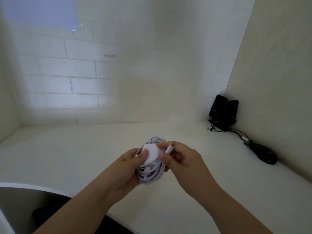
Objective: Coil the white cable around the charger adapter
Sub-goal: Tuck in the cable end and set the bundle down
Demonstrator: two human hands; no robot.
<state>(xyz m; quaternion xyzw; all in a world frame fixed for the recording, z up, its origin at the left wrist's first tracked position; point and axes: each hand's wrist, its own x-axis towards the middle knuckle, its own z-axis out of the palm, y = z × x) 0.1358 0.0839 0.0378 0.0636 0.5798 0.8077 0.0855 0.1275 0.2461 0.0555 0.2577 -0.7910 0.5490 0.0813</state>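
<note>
White desk (84,149) in a corner w/ painted block walls; black speakers (222,110) at the back right, a black mouse (265,153) nearer along the right wall, both well apart from the work.

The charger adapter (152,153) is held up over the desk, mid-frame, w/ the white cable (150,177) looped in many turns around and under it. Left hand (130,166) cups the bundle, thumb pressing on the adapter face. Right hand (181,159) pinches the cable's free plug end (170,147) btwn thumb and forefinger, just beside the adapter.

Handling, my read: the bundle looks light; cable soft but springy, so loops will prob. slacken if the thumb lets go. Adapter is hard, smooth, maybe slippery. Best hold: clamp adapter + coils together, guide the cable near the plug, not by bending the connector itself.
</note>
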